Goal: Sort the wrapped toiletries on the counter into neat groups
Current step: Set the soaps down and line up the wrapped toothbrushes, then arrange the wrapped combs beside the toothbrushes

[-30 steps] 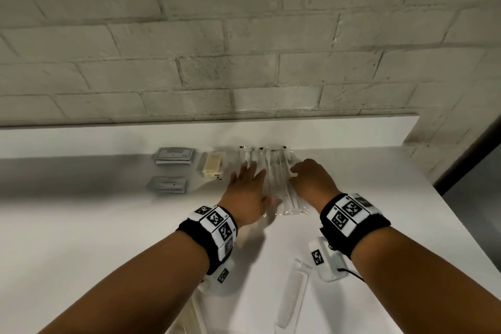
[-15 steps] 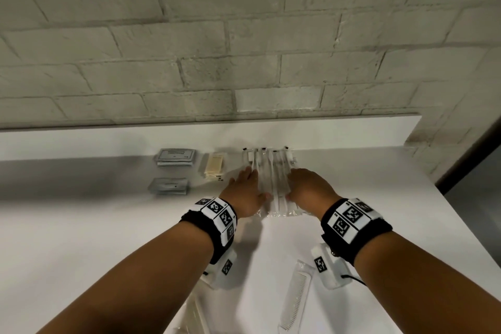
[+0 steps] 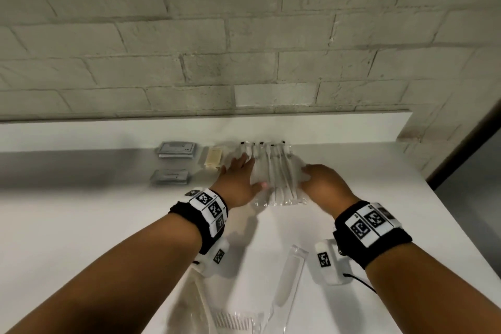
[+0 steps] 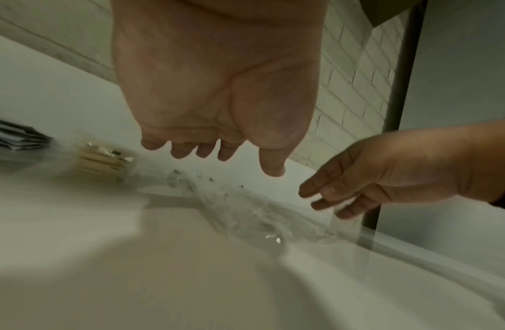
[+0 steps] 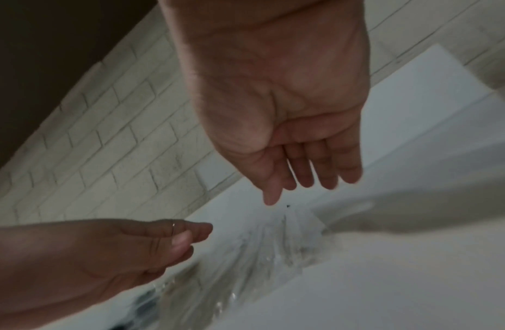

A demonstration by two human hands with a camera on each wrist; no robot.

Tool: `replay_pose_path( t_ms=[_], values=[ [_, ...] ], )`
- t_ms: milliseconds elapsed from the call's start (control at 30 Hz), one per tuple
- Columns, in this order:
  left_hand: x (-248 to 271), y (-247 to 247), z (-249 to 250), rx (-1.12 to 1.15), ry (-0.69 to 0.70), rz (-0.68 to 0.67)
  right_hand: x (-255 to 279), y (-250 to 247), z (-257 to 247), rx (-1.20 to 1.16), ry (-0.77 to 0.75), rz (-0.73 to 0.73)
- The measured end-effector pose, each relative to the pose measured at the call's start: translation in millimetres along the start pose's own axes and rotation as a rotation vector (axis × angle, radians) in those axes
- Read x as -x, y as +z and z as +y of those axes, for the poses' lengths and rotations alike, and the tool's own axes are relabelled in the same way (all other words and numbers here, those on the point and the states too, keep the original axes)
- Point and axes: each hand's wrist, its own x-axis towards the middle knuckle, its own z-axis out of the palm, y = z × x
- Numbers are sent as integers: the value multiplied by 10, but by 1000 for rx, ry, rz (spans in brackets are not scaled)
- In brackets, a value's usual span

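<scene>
Several clear-wrapped toothbrushes (image 3: 276, 171) lie side by side in a tight row against the counter's back ledge. My left hand (image 3: 238, 171) is at the row's left edge, fingers straight, thumb at the wrap. At the row's right edge is my right hand (image 3: 317, 176), fingers loosely bent. In the left wrist view the left hand (image 4: 211, 151) hangs open above the toothbrushes (image 4: 245, 212), and the right hand (image 4: 330, 194) hovers just over them. In the right wrist view the right hand (image 5: 305, 178) is open above the blurred packets (image 5: 274, 241). Neither hand holds anything.
Two stacks of grey sachets (image 3: 176, 150) (image 3: 170, 177) and a beige wrapped pack (image 3: 214, 161) lie left of the row on the white counter (image 3: 81, 225). Wrapped combs (image 3: 287, 282) (image 3: 233, 320) lie near the front edge. A brick wall (image 3: 244, 49) stands behind; the counter ends at right.
Both hands pressed the toothbrush packets together into a tighter row, then eased slightly apart and forward; the packets now lie closer together than a second ago.
</scene>
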Motion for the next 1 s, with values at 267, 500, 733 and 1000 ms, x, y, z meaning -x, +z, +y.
replay_pose_path(
  t_ms=[267, 500, 733, 1000],
  values=[
    [994, -185, -88, 39, 146, 65, 922, -99, 134, 10, 121, -215],
    [1691, 2, -303, -294, 187, -424, 1501, 146, -143, 214, -219, -422],
    [2249, 65, -344, -394, 177, -322, 1938, 501, -496, 538, -387, -355],
    [2213, 87, -318, -148, 105, -180, 1868, 422, -248, 518, -180, -491]
  ],
)
